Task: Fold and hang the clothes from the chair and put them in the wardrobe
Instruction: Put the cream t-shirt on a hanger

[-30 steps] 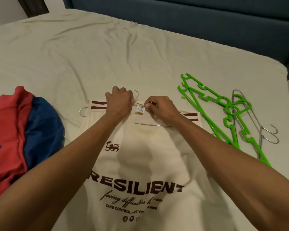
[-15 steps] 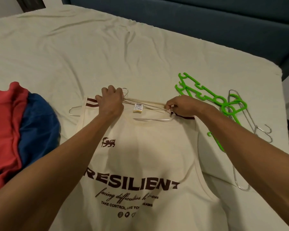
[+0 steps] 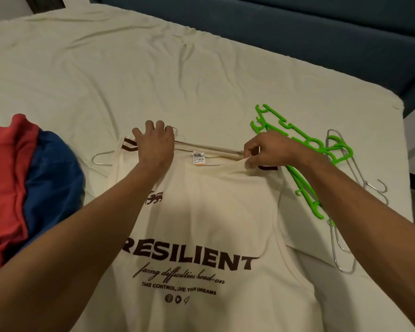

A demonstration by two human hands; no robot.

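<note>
At the centre of the frame lies the cream tank top (image 3: 201, 224), spread front-up on the bed (image 3: 130, 80), with "RESILIENT" printed in dark brown across its chest and a small price tag (image 3: 198, 158) at the neckline. A thin wire hanger (image 3: 209, 149) is partly threaded into its neck: one end pokes out past the strap at centre left, its hook peeks from under my left fingers, and its bar runs to the right along the collar. My left hand (image 3: 155, 146) now lies flat with fingers spread, pressing the left strap and the hook down against the bed; a second ago it was curled in a fist close beside the other hand at the tag. My right hand (image 3: 264, 152) has travelled rightward along the collar and now pinches the cream fabric near the right strap between thumb and fingers, lifting it into a small ridge. The two hands have gone from nearly touching to well apart, and I read that as the right shoulder being stretched over the hanger's right end, so this garment is close to hung but not yet seated, as I judge it. To the right of the top, partly under my right forearm, lie bright green plastic hangers (image 3: 304, 144) with more wire hangers (image 3: 369, 185) just beside them. At the left edge sits a pile of red clothing (image 3: 7, 176) and blue clothing (image 3: 55, 173), waiting its turn. A dark blue headboard (image 3: 297, 32) runs across the upper right.
</note>
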